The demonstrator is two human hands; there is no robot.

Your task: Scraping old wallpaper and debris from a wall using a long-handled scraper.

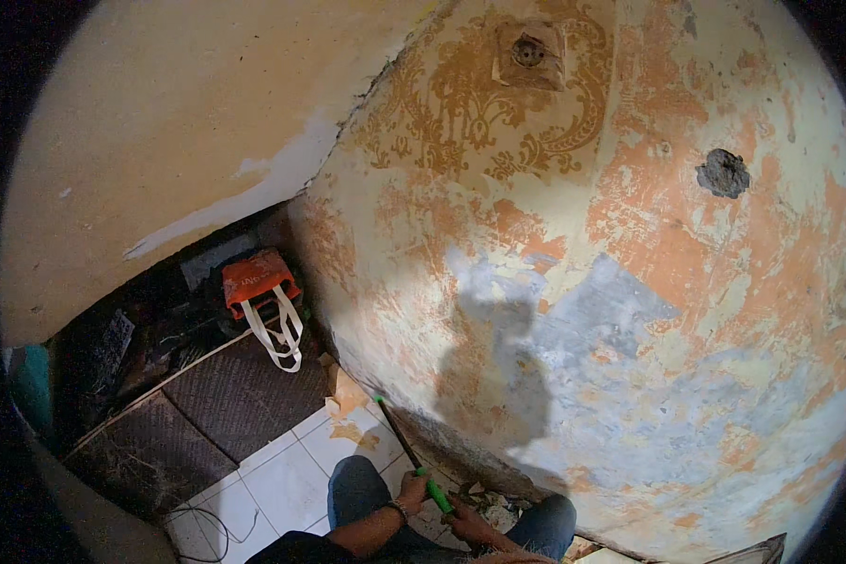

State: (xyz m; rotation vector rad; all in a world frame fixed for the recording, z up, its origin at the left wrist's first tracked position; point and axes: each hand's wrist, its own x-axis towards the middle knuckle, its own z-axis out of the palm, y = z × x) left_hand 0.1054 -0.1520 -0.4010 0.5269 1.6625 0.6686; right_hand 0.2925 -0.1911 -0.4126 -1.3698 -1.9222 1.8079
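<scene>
We hold the tool (436, 494), a dark rod with a green handle and a small green tip, in both hands, between our bent knees (358, 491). Our left grip (411, 493) is closed round the upper part of the handle, and our right grip (468, 524) is closed at its lower end, so the tool lies slanted, its rod running ahead and to the left of both. The tip is near the foot of the wall; we cannot tell whether it touches anything. A dark bracelet (398, 510) circles the wrist just behind the left grip. Just beyond the right grip, rubble (492, 505) lies along the base of the wall. Under and left of the left grip spread white floor tiles (285, 481), with torn tan scraps (352, 430) ahead of it and a thin cable (224, 526) well to its left. Farther out on that side lie dark brown panels (244, 385), and past them sits an orange bag (258, 274) with white handles. Ahead and right of both grips rises the wall (620, 404), mottled orange, cream and grey, with a shadow on it. Far above the grips it bears a rough grey patch (723, 173), some patterned wallpaper (442, 122) and a socket (529, 52). A tan surface (179, 122) slopes beyond, at far left.
</scene>
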